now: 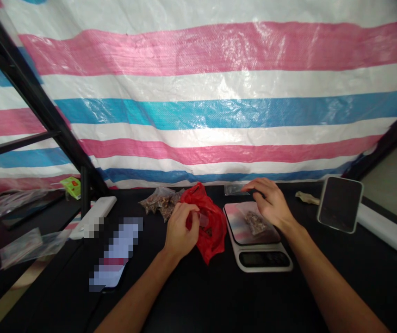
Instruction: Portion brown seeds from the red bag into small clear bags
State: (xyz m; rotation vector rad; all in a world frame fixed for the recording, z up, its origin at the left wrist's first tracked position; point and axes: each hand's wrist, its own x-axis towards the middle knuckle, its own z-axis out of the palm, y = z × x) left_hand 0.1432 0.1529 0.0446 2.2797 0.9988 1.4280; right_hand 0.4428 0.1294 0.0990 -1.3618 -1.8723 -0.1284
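"While the left hand (182, 229) crowds the mouth of the red plastic bag (217, 217), where's the right hand (269, 203)?"

"Over the white kitchen scale (233, 226), half open, fingers bent, thumb apart! Just under it, a clear bag of brown bits (255, 223) lies on the weighing surface. Touching or not, I can't tell."

"And the left's grip?"

"Curled nearly closed, beside some clear plastic (202, 218); whether it has hold of that, I can't call it. More brown bits show inside the red bag, and filled clear bags (158, 200) sit just behind, to the left."

"Any lettering out there?"

"The scale's display (264, 259) is dark, too dim to read! Far left, a green packet (72, 187) wears an orange mark, its print too small. Nearer, the phone (122, 245) glows pale with a dark red band, blocked into squares, unreadable!"
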